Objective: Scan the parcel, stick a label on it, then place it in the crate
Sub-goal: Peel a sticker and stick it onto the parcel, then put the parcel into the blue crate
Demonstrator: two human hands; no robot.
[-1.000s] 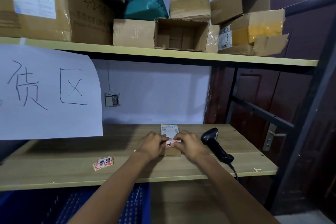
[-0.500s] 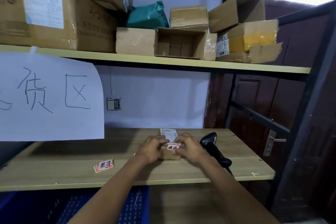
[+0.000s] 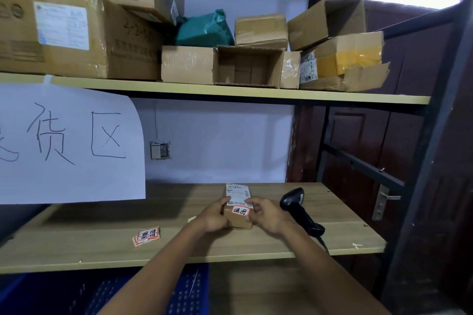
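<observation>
A small brown cardboard parcel (image 3: 238, 218) lies on the wooden shelf board (image 3: 102, 245), with a white shipping slip (image 3: 237, 193) on its far end. A red-and-white label (image 3: 240, 211) sits flat on the parcel's top. My left hand (image 3: 213, 216) grips the parcel's left side. My right hand (image 3: 266, 215) holds its right side, fingertips at the label's edge. The black handheld scanner (image 3: 299, 208) lies on the board just to the right. A blue crate (image 3: 179, 294) shows below the board, partly hidden by my arms.
A small stack of spare red-and-white labels (image 3: 147, 236) lies on the board to the left. A big white paper sign (image 3: 66, 140) hangs at the left. The upper shelf (image 3: 230, 93) carries several cardboard boxes and a green bag (image 3: 204, 29). Dark metal posts stand at the right.
The label went from being held between my fingers above the parcel to lying flat on its top. Both hands stayed at the parcel. The camera tilted slightly.
</observation>
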